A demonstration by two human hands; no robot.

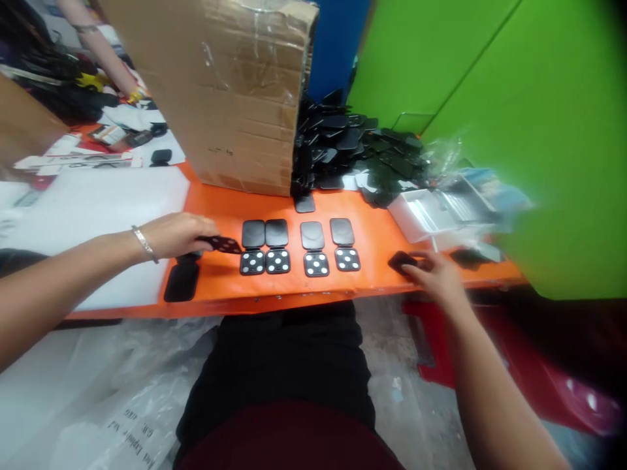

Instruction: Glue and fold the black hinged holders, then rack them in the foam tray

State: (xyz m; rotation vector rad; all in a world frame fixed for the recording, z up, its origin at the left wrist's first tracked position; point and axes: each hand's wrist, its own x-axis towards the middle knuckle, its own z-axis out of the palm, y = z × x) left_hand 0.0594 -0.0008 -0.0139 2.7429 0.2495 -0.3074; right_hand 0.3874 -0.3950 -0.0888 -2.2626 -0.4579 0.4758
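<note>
My left hand (182,234), with a bracelet at the wrist, grips a black spotted panel (224,245) that tilts to the right above the table. Below that hand a black square case (181,282) lies close to the table's front edge. Several opened black hinged cases (278,260) lie in a row, plain lid at the back and a face with five pale round dots in front. At the row's right, my right hand (435,277) has its fingers closed on a small black case (402,261) near the front edge; its underside is hidden.
Behind the row stand a tall cardboard box (249,104) and a heap of black cases (343,140). A white box (431,212) of thin pieces sits at the right, white foam (108,215) at the left. Another person's arm (105,52) reaches in at the upper left.
</note>
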